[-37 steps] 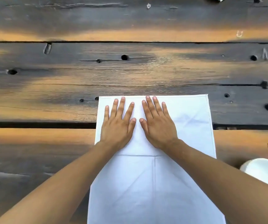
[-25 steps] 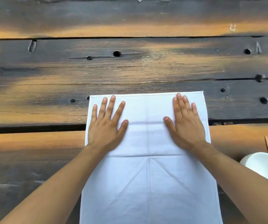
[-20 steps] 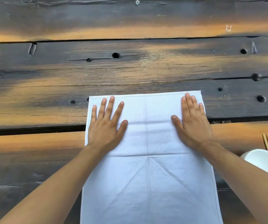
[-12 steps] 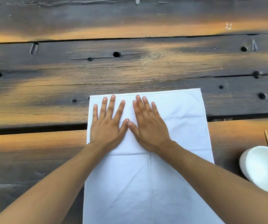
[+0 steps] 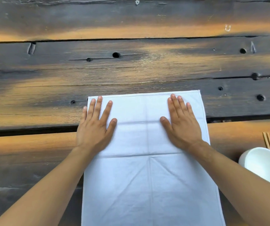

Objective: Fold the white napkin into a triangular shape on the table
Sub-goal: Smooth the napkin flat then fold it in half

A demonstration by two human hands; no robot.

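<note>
both hands are lying flat and spread, palms down, gripping nothing: the left hand (image 5: 95,126) is pressing the far-left part of the white rectangular cloth napkin (image 5: 147,176), its outer fingers reaching the left hem, and the right hand (image 5: 182,126) is pressing the far-right part, just inside the right hem. the napkin is lying directly under and in front of the person, its long axis running from the near edge of the view away toward the far hem, so each hand is sitting about equally near its own far corner. a cross crease is running between the wrists, a centre crease is dividing the cloth lengthwise, and two diagonal creases are fanning down from their meeting point; judging by these, the coming fold is likely turning on bringing the far corners toward that centre line. the dark weathered plank counter (image 5: 131,70), gapped and pitted with holes, is carrying everything. a white round bowl (image 5: 263,165) and a pair of wooden chopsticks (image 5: 267,141) are sitting well apart to the right.
</note>
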